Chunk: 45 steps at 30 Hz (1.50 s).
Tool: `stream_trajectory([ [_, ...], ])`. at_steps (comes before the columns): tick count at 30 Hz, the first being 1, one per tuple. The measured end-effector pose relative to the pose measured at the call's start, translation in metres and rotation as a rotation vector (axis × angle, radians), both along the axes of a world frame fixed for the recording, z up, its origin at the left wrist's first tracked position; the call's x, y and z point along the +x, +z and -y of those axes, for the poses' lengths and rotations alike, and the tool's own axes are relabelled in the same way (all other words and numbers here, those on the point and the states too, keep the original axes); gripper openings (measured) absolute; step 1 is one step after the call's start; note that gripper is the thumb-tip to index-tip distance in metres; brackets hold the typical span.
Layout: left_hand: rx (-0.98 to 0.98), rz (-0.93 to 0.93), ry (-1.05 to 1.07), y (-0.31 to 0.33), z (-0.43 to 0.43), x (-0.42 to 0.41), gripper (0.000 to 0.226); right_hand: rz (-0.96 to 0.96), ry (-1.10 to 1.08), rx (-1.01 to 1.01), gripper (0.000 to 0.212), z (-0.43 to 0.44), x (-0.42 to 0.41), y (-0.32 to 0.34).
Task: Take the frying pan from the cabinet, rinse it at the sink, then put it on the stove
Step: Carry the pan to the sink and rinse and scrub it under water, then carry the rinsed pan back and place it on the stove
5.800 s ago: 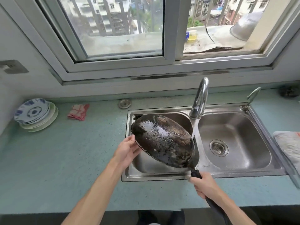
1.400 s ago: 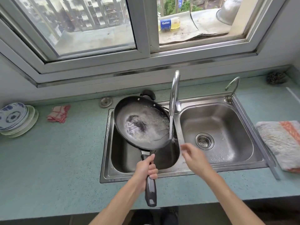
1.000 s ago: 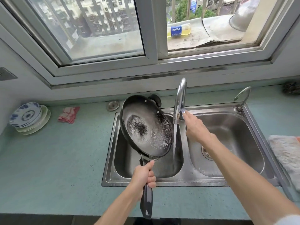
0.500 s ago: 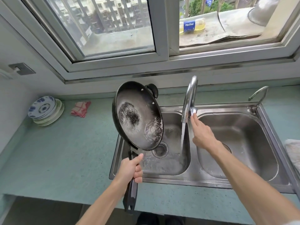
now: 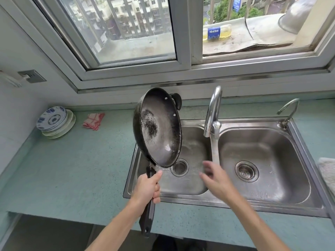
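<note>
A dark frying pan (image 5: 160,129) with a worn patch inside stands almost on edge above the left basin of the steel double sink (image 5: 301,142). My left hand (image 5: 147,188) grips its long black handle near the sink's front rim. My right hand (image 5: 214,176), blurred and with fingers spread, hovers over the left basin near the drain and holds nothing. The chrome tap (image 5: 213,111) rises between the basins, and a faint stream of water falls from its spout.
A stack of blue-patterned plates (image 5: 54,121) and a red checked cloth (image 5: 93,120) lie on the green counter (image 5: 72,169) at the left. A small second tap (image 5: 288,111) stands at the sink's back right. A towel edge (image 5: 328,171) shows far right.
My right hand has left the tap lever and dropped toward the front of the left basin. The pan has tipped more upright in my left hand, and the water stream has thinned.
</note>
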<state>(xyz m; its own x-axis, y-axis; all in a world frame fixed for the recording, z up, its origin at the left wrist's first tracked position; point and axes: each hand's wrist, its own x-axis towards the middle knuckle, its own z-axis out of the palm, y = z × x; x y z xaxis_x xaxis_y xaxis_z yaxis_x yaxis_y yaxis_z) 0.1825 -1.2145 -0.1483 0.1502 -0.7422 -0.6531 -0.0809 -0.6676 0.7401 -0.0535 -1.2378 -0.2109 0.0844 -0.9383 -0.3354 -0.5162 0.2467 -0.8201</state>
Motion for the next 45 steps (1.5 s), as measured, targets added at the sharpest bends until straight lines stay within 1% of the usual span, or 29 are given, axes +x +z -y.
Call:
stream_trajectory([
  [3,-0.057,0.086,0.007,0.002,-0.002,-0.008,0.028,0.376,0.124,0.234,0.029,-0.045,0.026,0.022],
  [4,-0.081,0.13,0.005,0.0,-0.003,-0.01,0.029,0.467,0.16,0.299,0.028,-0.056,0.034,0.031],
  [7,-0.13,0.274,0.007,-0.007,-0.007,-0.016,0.036,0.643,0.279,0.446,0.037,-0.075,0.054,0.054],
  [9,-0.157,0.306,0.029,-0.01,-0.01,-0.02,0.038,0.664,0.333,0.477,0.032,-0.084,0.064,0.058],
  [11,-0.173,0.32,0.059,-0.01,-0.013,-0.024,0.04,0.6,0.321,0.451,0.026,-0.091,0.074,0.057],
  [13,-0.197,0.333,0.072,-0.006,-0.014,-0.028,0.043,0.582,0.247,0.429,0.033,-0.098,0.081,0.056],
  [15,-0.231,0.361,0.073,-0.004,-0.014,-0.029,0.048,0.635,0.155,0.427,0.038,-0.102,0.086,0.055],
  [18,-0.252,0.466,0.064,-0.002,-0.014,-0.029,0.055,0.738,0.05,0.486,0.04,-0.101,0.094,0.056],
  [20,-0.261,0.498,0.078,-0.002,-0.014,-0.027,0.054,0.766,0.044,0.535,0.043,-0.1,0.103,0.061],
  [22,-0.278,0.501,0.074,0.004,-0.017,-0.026,0.051,0.769,0.09,0.532,0.053,-0.101,0.115,0.067],
  [24,-0.302,0.407,0.084,0.012,-0.016,-0.026,0.043,0.817,0.087,0.494,0.056,-0.104,0.126,0.073],
  [27,-0.254,0.221,0.131,0.023,-0.014,-0.024,0.03,0.851,0.029,0.422,0.04,-0.109,0.136,0.083],
  [29,-0.217,0.167,0.118,0.023,-0.019,-0.019,0.032,0.846,0.01,0.396,0.03,-0.113,0.141,0.088],
  [31,-0.182,0.138,0.092,0.024,-0.03,-0.012,0.038,0.814,-0.023,0.376,0.02,-0.12,0.147,0.091],
  [33,-0.153,0.046,0.114,0.024,-0.041,-0.007,0.041,0.777,-0.058,0.372,0.016,-0.131,0.151,0.091],
  [37,-0.09,-0.258,0.192,0.034,-0.059,0.009,0.034,0.817,-0.111,0.358,0.019,-0.148,0.158,0.098],
  [40,-0.014,-0.489,0.221,0.041,-0.064,0.03,0.027,0.817,-0.093,0.336,0.024,-0.164,0.165,0.107],
  [42,0.016,-0.564,0.237,0.044,-0.067,0.045,0.026,0.767,-0.057,0.336,0.031,-0.179,0.171,0.113],
  [45,-0.02,-0.572,0.246,0.044,-0.082,0.063,0.024,0.714,0.026,0.334,0.035,-0.204,0.18,0.116],
])
